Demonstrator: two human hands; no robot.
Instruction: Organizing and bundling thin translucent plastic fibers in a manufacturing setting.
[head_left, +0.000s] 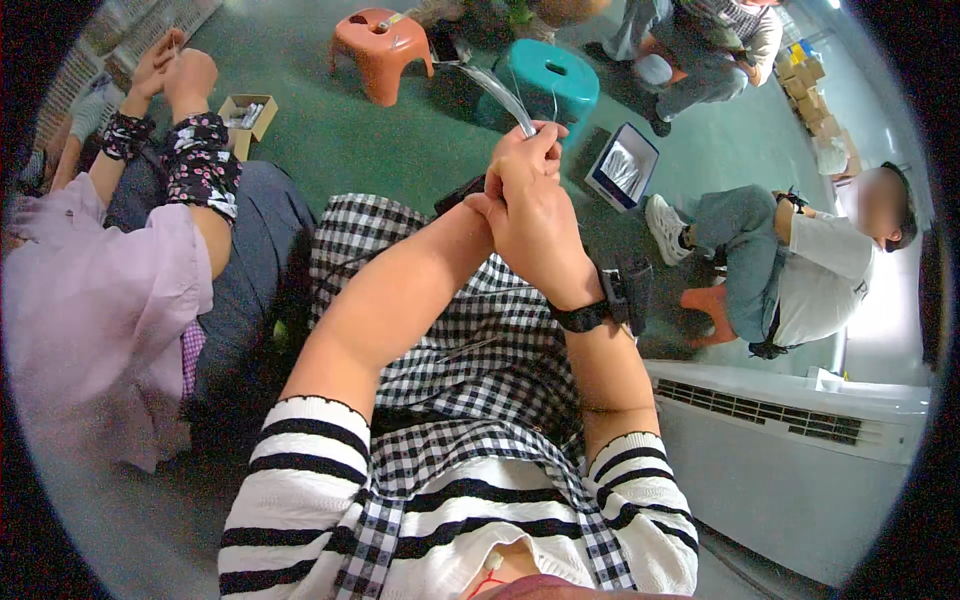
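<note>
My left hand and my right hand are pressed together above my lap, the right one overlapping the left. From the left fingers rises a thin bundle of clear, shiny strips, slanting up and left past the teal stool. Fine loose strands curve off near that stool's edge. The right fingers are curled and partly hidden, so what they grip cannot be made out. A black band with a dark device is on my right wrist. A checked black-and-white apron covers my lap.
An open blue-rimmed box of pale strips lies right of my hands. Beyond stands an orange stool. Close on my left, a person in lilac works beside a small carton. A white slatted appliance is at my right.
</note>
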